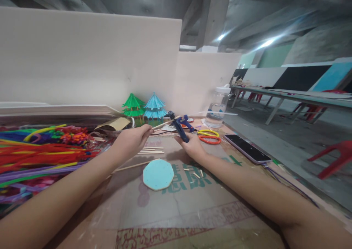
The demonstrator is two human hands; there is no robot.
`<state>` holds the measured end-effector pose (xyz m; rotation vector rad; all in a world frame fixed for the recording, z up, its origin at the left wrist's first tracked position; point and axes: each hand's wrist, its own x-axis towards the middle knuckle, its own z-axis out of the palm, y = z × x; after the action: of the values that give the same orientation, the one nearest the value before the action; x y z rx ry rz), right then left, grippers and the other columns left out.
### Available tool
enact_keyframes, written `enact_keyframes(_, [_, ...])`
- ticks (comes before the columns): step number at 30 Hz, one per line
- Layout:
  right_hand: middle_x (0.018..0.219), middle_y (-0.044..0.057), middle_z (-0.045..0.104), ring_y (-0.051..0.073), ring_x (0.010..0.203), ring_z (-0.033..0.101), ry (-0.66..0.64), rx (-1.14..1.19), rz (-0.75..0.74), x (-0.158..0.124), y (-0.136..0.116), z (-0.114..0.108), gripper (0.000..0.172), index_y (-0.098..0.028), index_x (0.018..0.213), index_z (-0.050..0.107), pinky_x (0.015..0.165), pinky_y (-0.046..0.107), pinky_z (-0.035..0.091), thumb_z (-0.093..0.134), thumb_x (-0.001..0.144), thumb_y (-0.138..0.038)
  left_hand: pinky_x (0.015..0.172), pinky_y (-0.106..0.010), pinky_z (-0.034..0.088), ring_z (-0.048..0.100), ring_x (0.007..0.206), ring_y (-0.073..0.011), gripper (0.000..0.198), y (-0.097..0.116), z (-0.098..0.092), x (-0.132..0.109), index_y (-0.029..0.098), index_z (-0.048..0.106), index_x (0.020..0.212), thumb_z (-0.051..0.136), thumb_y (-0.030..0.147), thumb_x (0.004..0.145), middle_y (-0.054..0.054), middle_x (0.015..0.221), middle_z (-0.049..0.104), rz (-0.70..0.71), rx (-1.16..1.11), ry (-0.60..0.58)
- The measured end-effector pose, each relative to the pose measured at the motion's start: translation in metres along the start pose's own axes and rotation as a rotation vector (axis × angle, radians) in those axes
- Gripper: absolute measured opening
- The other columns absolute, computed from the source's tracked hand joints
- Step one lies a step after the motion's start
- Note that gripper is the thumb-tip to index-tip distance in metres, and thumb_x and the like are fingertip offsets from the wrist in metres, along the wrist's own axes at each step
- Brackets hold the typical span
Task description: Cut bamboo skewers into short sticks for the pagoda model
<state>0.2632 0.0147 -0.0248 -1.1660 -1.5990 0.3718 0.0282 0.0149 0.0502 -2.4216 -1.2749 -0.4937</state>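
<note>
My left hand (136,137) pinches a thin wooden stick (162,125) that slants up to the right. My right hand (192,146) is closed around dark-handled pliers (180,130), and their jaws are at the stick near its far end; whether they bite into it is too small to tell. Below the hands, a light-blue octagonal board (158,174) lies flat on the cardboard. Several loose wooden sticks (151,152) rest beneath my left hand. Short cut stick pieces (196,175) are scattered below my right hand.
Colourful pipe cleaners (41,153) fill the left side. Green (133,104) and blue (154,106) paper-roofed models stand at the back, beside a blue glue gun (187,123). Yellow-and-orange scissors (209,136), a water bottle (217,108) and a phone (247,149) lie rightward.
</note>
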Motion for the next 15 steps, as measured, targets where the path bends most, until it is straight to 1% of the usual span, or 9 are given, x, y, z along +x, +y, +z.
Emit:
enact_keyframes(5, [0.065,0.003,0.057,0.021,0.062,0.053,-0.003,-0.018,-0.009,0.000,0.003,-0.001,0.040,-0.020,0.072,0.057,0.060,0.032,0.044,0.056,0.074,-0.059,0.058,-0.028,0.037,0.067,0.069,-0.0229,0.042,-0.003,-0.001,0.001,0.020,0.062,0.100,0.026,0.041,0.098,-0.008,0.079,0.072,-0.004,-0.005,-0.019])
enact_keyframes(8, [0.073,0.003,0.060,0.021,0.067,0.056,0.003,-0.021,-0.096,-0.001,0.004,-0.002,0.037,-0.021,0.082,0.055,0.066,0.033,0.046,0.055,0.077,-0.058,0.060,-0.028,0.038,0.067,0.074,-0.0231,0.042,-0.011,0.001,0.004,0.019,0.063,0.100,0.027,0.041,0.098,-0.009,0.084,0.073,-0.018,-0.012,-0.040])
enact_keyframes(11, [0.083,0.006,0.064,0.023,0.075,0.061,0.017,-0.019,-0.215,-0.003,0.005,-0.003,0.036,-0.020,0.093,0.055,0.072,0.036,0.050,0.055,0.080,-0.054,0.063,-0.027,0.041,0.068,0.083,-0.0242,0.040,-0.024,0.010,0.008,0.018,0.065,0.102,0.030,0.037,0.098,-0.010,0.092,0.074,-0.036,-0.021,-0.082])
enact_keyframes(15, [0.099,0.011,0.068,0.026,0.089,0.064,0.006,-0.033,-0.281,-0.004,0.006,-0.002,0.038,-0.020,0.101,0.055,0.083,0.041,0.052,0.058,0.080,-0.052,0.071,-0.026,0.046,0.068,0.091,-0.0221,0.032,-0.038,0.029,0.012,0.021,0.068,0.104,0.039,0.032,0.096,-0.007,0.103,0.074,0.001,-0.044,-0.197])
